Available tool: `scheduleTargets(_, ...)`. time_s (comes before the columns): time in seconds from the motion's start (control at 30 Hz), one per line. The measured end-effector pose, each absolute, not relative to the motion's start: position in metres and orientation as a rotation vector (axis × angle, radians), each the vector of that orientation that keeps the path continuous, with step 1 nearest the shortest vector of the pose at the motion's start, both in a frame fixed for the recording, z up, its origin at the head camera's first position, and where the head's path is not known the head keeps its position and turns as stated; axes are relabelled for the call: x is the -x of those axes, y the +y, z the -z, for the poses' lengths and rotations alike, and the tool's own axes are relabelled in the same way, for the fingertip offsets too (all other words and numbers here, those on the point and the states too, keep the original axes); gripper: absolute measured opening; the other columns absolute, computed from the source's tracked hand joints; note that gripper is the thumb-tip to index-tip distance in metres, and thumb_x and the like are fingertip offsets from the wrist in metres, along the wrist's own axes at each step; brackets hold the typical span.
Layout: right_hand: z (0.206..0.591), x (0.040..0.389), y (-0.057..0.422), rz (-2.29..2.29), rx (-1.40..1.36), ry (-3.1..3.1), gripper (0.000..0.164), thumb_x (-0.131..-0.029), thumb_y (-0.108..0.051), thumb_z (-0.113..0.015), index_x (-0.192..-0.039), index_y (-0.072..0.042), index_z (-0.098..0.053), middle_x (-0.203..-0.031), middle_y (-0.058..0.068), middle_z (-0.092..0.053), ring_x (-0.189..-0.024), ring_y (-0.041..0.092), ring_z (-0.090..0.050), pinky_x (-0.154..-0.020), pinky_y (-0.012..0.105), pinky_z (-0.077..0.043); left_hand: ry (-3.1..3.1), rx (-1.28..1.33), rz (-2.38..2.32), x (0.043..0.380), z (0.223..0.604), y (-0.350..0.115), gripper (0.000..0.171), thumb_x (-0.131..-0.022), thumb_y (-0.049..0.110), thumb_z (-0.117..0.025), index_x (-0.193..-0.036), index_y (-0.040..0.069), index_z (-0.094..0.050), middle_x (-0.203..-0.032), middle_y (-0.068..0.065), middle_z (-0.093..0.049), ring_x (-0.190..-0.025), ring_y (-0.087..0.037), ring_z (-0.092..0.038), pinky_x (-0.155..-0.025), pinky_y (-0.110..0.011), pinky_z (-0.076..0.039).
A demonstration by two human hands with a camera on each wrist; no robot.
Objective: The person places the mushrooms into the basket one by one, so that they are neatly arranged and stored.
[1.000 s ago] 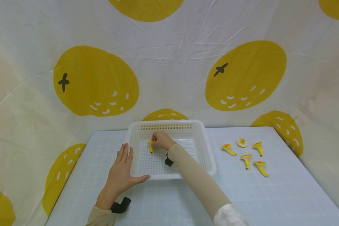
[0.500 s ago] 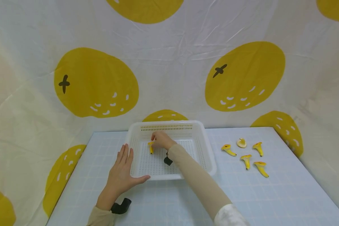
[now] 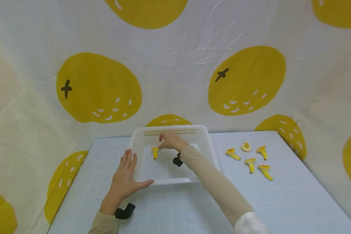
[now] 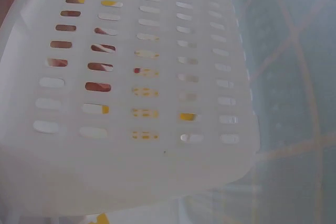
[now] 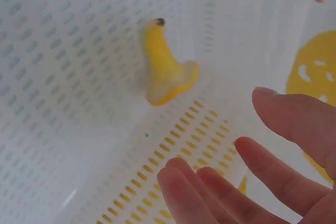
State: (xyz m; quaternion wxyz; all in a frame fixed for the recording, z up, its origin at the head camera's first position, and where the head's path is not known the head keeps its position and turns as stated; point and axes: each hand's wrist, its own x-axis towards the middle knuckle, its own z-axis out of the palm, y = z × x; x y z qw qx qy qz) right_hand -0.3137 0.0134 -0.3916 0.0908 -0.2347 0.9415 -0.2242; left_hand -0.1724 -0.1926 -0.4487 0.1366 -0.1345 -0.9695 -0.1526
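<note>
"Where's the mushroom (image 3: pixel 155 152)?"

"In the basket (image 3: pixel 158 170), near ten o'clock, counting twelve as the far wall. Five more mushrooms (image 3: pixel 250 164) lie on the worktop (image 3: pixel 175 208), out at three o'clock."

"And is either hand holding anything?"

"No. The right hand (image 3: pixel 172 140) hangs inside at twelve, its grip empty, fingers parted and just beside the mushroom. The left hand (image 3: pixel 124 183) lies flat along the rim at eight, fingers straight, thumb out along the near edge; that grip is closed round nothing."

"What worries you?"

"The sleeve (image 3: pixel 216 185), mostly. It crosses the rim at four o'clock; I can't tell if they touch. If it snagged on the way out, I'd think it could drag the basket. Pressing too hard at eight might tip it too, as it looks light. And a careless fingertip could roll that mushroom over."

"Any brand or label?"

"None I can read. The cloth (image 3: pixel 99 87) behind has dark crosses on its yellow fruit, but that's pattern, not lettering."
</note>
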Motion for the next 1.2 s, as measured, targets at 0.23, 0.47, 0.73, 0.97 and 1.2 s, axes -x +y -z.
scheduleTargets(0.23, 0.363, 0.300, 0.034, 0.807, 0.760, 2.809, 0.025, -0.081, -0.021, -0.072, -0.102, -0.008, -0.066, -0.110, 0.009, -0.063, -0.104, 0.025, -0.057, -0.087, 0.037, -0.048, -2.823, 0.380, 0.469, 0.172, 0.448, -0.192, 0.127, -0.062, 0.080, -0.061, -0.145, -0.008, -0.022, -0.154, -0.023, -0.010, -0.142, -0.036, -0.007, -0.109, -0.054, -0.024)
scheduleTargets(0.47, 0.342, 0.285, 0.068, 1.028, 0.836, 2.826, 0.024, -0.084, -0.022, -0.070, -0.103, -0.006, -0.066, -0.104, 0.009, -0.065, -0.092, 0.022, -0.062, -0.079, 0.032, -0.051, -2.831, 0.379, 0.488, 0.172, 0.451, -0.192, 0.131, -0.062, 0.081, -0.059, -0.146, -0.009, -0.015, -0.155, -0.022, -0.007, -0.143, -0.033, -0.005, -0.113, -0.049, -0.017)
scheduleTargets(0.73, 0.330, 0.274, 0.115, 1.253, 0.824, 2.907, 0.015, -0.085, -0.020, -0.069, -0.095, -0.008, -0.069, -0.095, 0.004, -0.068, -0.085, 0.021, -0.064, -0.072, 0.031, -0.053, -2.840, 0.371, 0.481, 0.173, 0.450, -0.192, 0.130, -0.062, 0.081, -0.059, -0.145, -0.009, -0.016, -0.155, -0.022, -0.007, -0.143, -0.033, -0.004, -0.114, -0.047, -0.015)
scheduleTargets(0.97, 0.330, 0.259, 0.161, 1.563, 0.796, 2.978, 0.013, -0.085, -0.013, -0.070, -0.092, -0.003, -0.069, -0.089, 0.008, -0.068, -0.081, 0.023, -0.064, -0.074, 0.039, -0.055, -2.844, 0.376, 0.484, 0.172, 0.450, -0.194, 0.131, -0.062, 0.083, -0.057, -0.146, -0.009, -0.016, -0.155, -0.022, -0.006, -0.143, -0.032, -0.004, -0.115, -0.044, -0.012)
scheduleTargets(1.2, 0.334, 0.241, 0.206, 1.787, 0.565, 3.024, 0.018, -0.085, -0.007, -0.068, -0.098, 0.005, -0.068, -0.096, 0.020, -0.067, -0.084, 0.023, -0.063, -0.075, 0.018, -0.051, -2.819, 0.390, 0.483, 0.173, 0.452, -0.193, 0.131, -0.062, 0.082, -0.059, -0.146, -0.009, -0.016, -0.155, -0.022, -0.007, -0.143, -0.032, -0.004, -0.116, -0.042, -0.011)
